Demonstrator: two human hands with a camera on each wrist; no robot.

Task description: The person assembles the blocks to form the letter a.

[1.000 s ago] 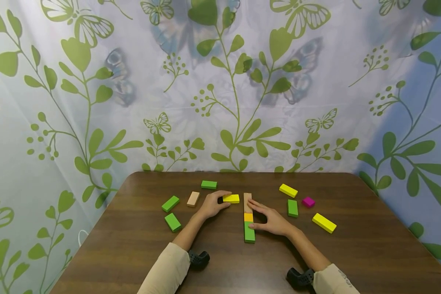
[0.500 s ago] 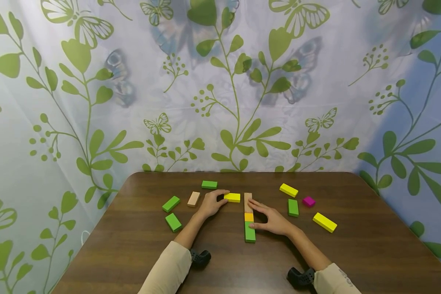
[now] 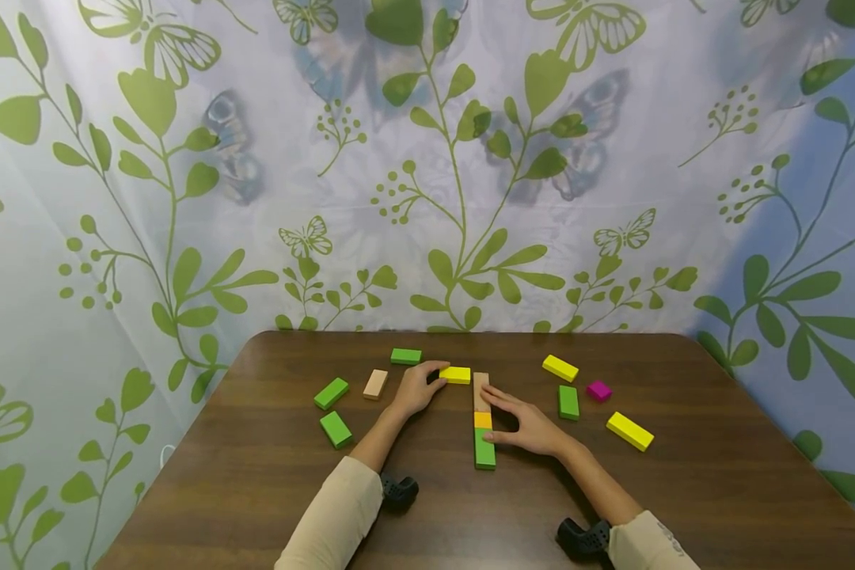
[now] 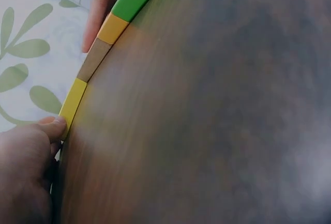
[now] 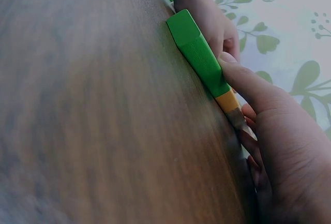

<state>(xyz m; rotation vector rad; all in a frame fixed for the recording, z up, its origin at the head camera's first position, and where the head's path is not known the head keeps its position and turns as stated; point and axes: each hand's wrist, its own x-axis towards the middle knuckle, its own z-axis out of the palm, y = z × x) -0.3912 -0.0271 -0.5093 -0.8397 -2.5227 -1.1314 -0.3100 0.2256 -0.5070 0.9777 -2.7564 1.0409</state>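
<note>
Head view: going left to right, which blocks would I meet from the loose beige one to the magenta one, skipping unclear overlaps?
Loose beige block, far green block, yellow block in the left hand, beige-orange-green row, right-side green block, magenta block.

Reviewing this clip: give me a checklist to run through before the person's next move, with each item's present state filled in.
1. Left hand pinches a yellow block: ok.
2. Right hand touches the nearby tan block and green block: ok.
3. Orange block sits between those two, all three in line: ok.
4. Yellow block touches the tan block: cannot tell; their edges are too close to judge.
5. Magenta block is clear of both hands: ok.
</note>
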